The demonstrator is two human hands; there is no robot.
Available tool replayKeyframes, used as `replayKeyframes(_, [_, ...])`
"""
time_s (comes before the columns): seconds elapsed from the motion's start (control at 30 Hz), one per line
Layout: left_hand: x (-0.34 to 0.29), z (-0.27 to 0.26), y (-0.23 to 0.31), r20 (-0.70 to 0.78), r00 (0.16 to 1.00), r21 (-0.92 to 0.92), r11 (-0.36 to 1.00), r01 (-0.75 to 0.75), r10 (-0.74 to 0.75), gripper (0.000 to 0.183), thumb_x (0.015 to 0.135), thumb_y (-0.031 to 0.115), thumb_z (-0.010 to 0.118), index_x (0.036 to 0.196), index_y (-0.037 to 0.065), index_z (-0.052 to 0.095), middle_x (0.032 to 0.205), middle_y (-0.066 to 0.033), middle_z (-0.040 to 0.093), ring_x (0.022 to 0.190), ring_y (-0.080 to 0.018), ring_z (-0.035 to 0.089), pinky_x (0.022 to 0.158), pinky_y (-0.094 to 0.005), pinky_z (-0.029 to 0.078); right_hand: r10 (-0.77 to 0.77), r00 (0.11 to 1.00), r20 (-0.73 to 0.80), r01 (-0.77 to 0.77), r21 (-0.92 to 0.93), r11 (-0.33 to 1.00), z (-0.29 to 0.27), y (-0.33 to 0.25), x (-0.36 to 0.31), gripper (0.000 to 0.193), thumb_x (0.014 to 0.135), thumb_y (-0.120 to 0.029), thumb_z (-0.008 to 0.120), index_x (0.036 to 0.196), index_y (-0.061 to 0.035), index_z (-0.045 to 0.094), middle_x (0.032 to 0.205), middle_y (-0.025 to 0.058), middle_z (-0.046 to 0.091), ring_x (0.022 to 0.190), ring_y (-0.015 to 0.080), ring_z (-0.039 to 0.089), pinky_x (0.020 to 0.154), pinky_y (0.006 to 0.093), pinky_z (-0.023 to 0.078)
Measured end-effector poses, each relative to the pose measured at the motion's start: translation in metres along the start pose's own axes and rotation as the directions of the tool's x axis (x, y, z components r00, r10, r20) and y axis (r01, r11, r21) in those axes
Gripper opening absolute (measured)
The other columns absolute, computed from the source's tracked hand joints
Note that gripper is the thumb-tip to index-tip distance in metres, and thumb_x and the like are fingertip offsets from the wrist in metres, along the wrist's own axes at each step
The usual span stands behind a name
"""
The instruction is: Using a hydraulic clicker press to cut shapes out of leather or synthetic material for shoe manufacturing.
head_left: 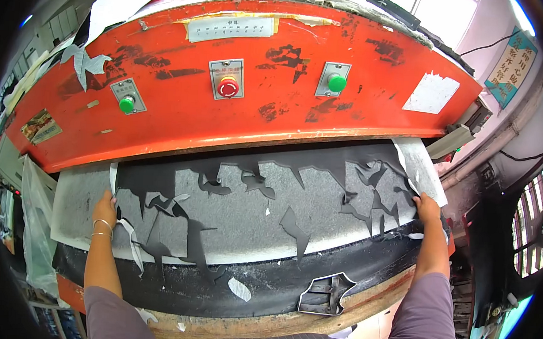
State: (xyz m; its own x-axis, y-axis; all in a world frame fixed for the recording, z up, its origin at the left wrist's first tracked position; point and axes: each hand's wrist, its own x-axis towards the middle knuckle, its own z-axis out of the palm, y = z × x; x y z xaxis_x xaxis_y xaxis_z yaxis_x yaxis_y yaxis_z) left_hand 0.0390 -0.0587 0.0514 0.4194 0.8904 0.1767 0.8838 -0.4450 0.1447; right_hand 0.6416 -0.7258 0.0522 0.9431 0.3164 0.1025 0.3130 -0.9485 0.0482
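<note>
A black sheet with ragged cut-out gaps along its near side lies across a pale grey cutting board, its far part under the orange press head. My left hand is closed on the sheet's left edge, where a white strip shows. At the right edge, my right hand pinches another white-edged part of the same sheet. Torn black tails hang from it toward me, and a loose black scrap rests on the board. In front, a metal cutting die sits on the black near ledge, apart from both hands.
The orange press head spans the far side, carrying a red stop button and two green buttons. Below the board run a black ledge and a wooden edge. A clear plastic bag hangs at left.
</note>
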Motion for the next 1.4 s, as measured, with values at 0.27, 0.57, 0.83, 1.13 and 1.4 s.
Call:
replayKeyframes(0.27, [-0.096, -0.005, -0.045, -0.040, 0.994, -0.085, 0.990, -0.108, 0.105, 0.014, 0.092, 0.017, 0.052, 0.089, 0.003, 0.049, 0.082, -0.0244, 0.058, 0.081, -0.0472, 0.053, 0.067, -0.0498, 0.040, 0.039, 0.998, -0.047, -0.040, -0.023, 0.999, 0.013, 0.081, -0.064, 0.035, 0.092, -0.040, 0.052, 0.089, -0.0056, 0.050, 0.084, 0.0221, 0.064, 0.083, 0.0442, 0.061, 0.071, 0.0518, 0.046])
replayKeyframes(0.57, [-0.164, -0.030, -0.049, -0.068, 0.996, 0.033, 0.997, 0.063, -0.060, 0.016, 0.083, 0.010, 0.062, 0.096, 0.008, 0.054, 0.093, -0.0204, 0.058, 0.091, -0.0424, 0.053, 0.080, -0.0457, 0.043, 0.065, 0.998, -0.025, -0.067, -0.135, 0.989, 0.017, 0.106, -0.082, 0.027, 0.090, -0.033, 0.057, 0.087, -0.0079, 0.049, 0.092, 0.0159, 0.065, 0.089, 0.0395, 0.060, 0.073, 0.0483, 0.045])
replayKeyframes(0.83, [-0.204, -0.031, 0.154, -0.231, 0.871, -0.231, 0.845, -0.482, 0.434, 0.060, 0.066, 0.047, 0.077, 0.109, 0.008, 0.061, 0.114, -0.0152, 0.058, 0.106, -0.0356, 0.052, 0.090, -0.0450, 0.042, -0.420, 0.889, -0.180, 0.440, 0.586, 0.680, -0.057, -0.120, -0.154, 0.050, 0.074, -0.021, 0.074, 0.118, -0.0038, 0.057, 0.119, 0.0170, 0.056, 0.115, 0.0334, 0.049, 0.097, 0.0430, 0.040])
replayKeyframes(1.13, [-0.220, -0.039, 0.161, 0.015, 0.901, -0.258, 0.872, -0.416, 0.434, 0.010, 0.069, 0.001, 0.059, 0.077, 0.007, 0.058, 0.085, -0.0137, 0.059, 0.086, -0.0350, 0.052, 0.077, -0.0405, 0.044, -0.719, 0.692, -0.063, 0.491, 0.771, 0.405, -0.039, -0.300, -0.186, 0.067, 0.080, -0.039, 0.071, 0.132, -0.0039, 0.047, 0.126, 0.0243, 0.052, 0.115, 0.0386, 0.050, 0.098, 0.0447, 0.041])
replayKeyframes(1.4, [-0.229, -0.121, 0.117, 0.114, 0.900, -0.369, 0.859, -0.354, 0.420, 0.012, 0.068, -0.006, 0.052, 0.074, 0.002, 0.059, 0.077, -0.0159, 0.058, 0.073, -0.0328, 0.059, 0.067, -0.0361, 0.047, -0.634, 0.773, 0.029, -0.319, 0.881, -0.348, -0.047, -0.369, -0.174, 0.058, 0.085, -0.024, 0.070, 0.134, -0.0043, 0.046, 0.119, 0.0144, 0.058, 0.112, 0.0177, 0.054, 0.093, 0.0314, 0.044])
